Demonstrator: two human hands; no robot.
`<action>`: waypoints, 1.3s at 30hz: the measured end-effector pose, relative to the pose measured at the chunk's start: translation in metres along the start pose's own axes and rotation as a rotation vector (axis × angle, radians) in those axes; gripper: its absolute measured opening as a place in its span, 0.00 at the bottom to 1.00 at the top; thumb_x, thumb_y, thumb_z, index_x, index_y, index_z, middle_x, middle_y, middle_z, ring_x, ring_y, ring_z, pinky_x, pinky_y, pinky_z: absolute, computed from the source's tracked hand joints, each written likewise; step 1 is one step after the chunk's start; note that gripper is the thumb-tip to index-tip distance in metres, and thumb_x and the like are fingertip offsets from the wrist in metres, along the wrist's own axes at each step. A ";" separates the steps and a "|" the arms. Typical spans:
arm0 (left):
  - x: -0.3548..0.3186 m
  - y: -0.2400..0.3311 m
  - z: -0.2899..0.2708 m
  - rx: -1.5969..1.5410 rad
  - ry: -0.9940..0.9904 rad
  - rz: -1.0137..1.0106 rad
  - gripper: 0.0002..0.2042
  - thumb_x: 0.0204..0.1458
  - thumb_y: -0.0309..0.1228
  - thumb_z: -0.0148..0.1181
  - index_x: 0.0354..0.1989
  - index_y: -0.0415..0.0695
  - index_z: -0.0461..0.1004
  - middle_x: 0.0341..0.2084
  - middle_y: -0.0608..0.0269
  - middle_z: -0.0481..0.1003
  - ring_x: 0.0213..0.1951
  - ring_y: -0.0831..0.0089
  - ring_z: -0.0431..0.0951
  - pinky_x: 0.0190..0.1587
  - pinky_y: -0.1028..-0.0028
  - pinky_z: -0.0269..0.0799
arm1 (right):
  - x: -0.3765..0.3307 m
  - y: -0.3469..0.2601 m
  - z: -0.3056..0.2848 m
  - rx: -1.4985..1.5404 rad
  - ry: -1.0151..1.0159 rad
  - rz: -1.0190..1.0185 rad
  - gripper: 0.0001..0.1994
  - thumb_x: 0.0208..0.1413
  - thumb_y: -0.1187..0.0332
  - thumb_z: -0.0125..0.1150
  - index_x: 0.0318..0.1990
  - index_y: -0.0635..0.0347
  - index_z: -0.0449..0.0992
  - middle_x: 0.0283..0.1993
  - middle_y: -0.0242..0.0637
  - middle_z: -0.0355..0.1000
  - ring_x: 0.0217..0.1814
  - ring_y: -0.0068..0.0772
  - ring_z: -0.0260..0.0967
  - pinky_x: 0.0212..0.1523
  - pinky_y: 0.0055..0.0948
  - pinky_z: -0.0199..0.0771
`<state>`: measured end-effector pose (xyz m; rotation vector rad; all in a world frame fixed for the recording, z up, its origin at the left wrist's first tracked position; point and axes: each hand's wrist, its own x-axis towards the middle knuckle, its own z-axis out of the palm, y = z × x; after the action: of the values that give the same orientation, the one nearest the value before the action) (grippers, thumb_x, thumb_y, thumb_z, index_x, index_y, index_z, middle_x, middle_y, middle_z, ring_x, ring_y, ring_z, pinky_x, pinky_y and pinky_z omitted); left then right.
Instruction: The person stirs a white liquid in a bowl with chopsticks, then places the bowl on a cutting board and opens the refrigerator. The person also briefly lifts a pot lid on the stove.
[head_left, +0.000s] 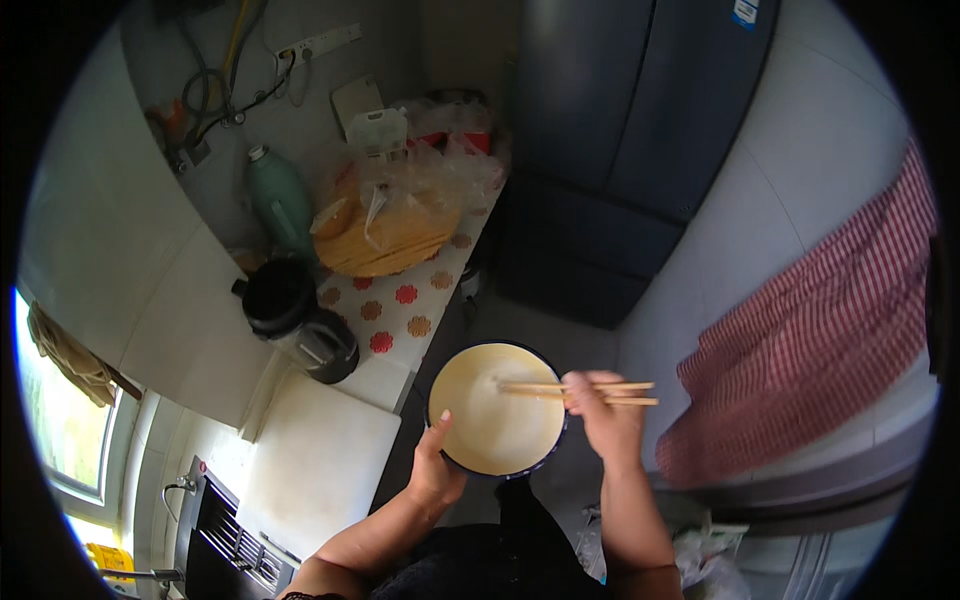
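A round, cream-coloured bowl with a dark rim (470,440) is held up in front of my body, above the floor. My left hand (437,468) grips its lower left side, the thumb lying over the rim and the fingers hidden underneath. A pair of wooden chopsticks (535,388) is pinched in my right hand (608,415) at the bowl's right edge. Their tips reach inside, near the middle of the bowl, where a pale whitish substance (497,383) shows; I cannot make out what it is.
Left of the bowl, a white cutting board (315,455) lies on the counter beside a stove (232,540). Behind it stand a dark blender jug (300,320), a green bottle (280,200) and a round wooden board (395,245) under plastic bags. A dark fridge (610,130) and a red checked cloth (800,350) are beyond.
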<state>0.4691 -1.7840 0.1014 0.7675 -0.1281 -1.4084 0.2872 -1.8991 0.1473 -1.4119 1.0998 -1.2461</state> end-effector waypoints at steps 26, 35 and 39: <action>0.229 0.069 0.036 -0.218 0.254 0.227 0.26 0.57 0.42 0.52 0.59 0.39 0.62 0.54 0.55 0.69 0.56 0.61 0.69 0.59 0.64 0.61 | 0.303 0.058 0.118 0.104 -0.474 0.224 0.07 0.53 0.71 0.64 0.32 0.67 0.74 0.24 0.39 0.74 0.18 0.24 0.70 0.22 0.21 0.74; 0.221 0.079 0.011 -0.314 0.462 0.362 0.28 0.57 0.44 0.52 0.59 0.35 0.61 0.53 0.50 0.70 0.55 0.60 0.69 0.59 0.63 0.62 | 0.324 0.086 0.193 0.126 -0.836 0.319 0.09 0.55 0.70 0.63 0.34 0.69 0.77 0.26 0.37 0.75 0.24 0.21 0.71 0.27 0.20 0.73; 0.222 0.082 0.020 -0.364 0.483 0.444 0.28 0.57 0.46 0.50 0.59 0.36 0.61 0.53 0.50 0.70 0.55 0.59 0.69 0.58 0.63 0.62 | 0.349 0.077 0.209 0.078 -1.146 0.450 0.07 0.55 0.71 0.63 0.33 0.68 0.77 0.24 0.38 0.75 0.21 0.22 0.72 0.25 0.19 0.75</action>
<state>0.5710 -1.9972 0.0827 0.6992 0.3105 -0.7683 0.5217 -2.2388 0.1183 -1.3775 0.4793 -0.0516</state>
